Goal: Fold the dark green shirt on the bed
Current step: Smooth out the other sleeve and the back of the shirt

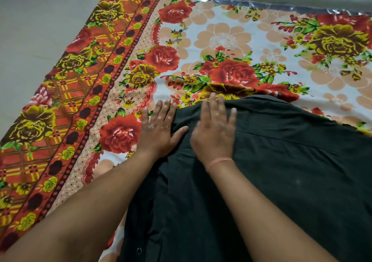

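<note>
A: How's the light?
B: Soft and even, no hard shadows; just faint shade under the left hand (pixel 159 127).
A: Sharp?
B: The right hand (pixel 216 129) is blurred, fingertips smeared. Beyond the hands, the bedsheet (pixel 231 40) bows with wide-angle distortion. The dark green shirt (pixel 281 171) loses detail in its folds.

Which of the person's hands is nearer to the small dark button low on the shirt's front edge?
Left. The left hand lies flat at the dark green shirt's left edge, more directly above the button; the right hand rests further right.
</note>
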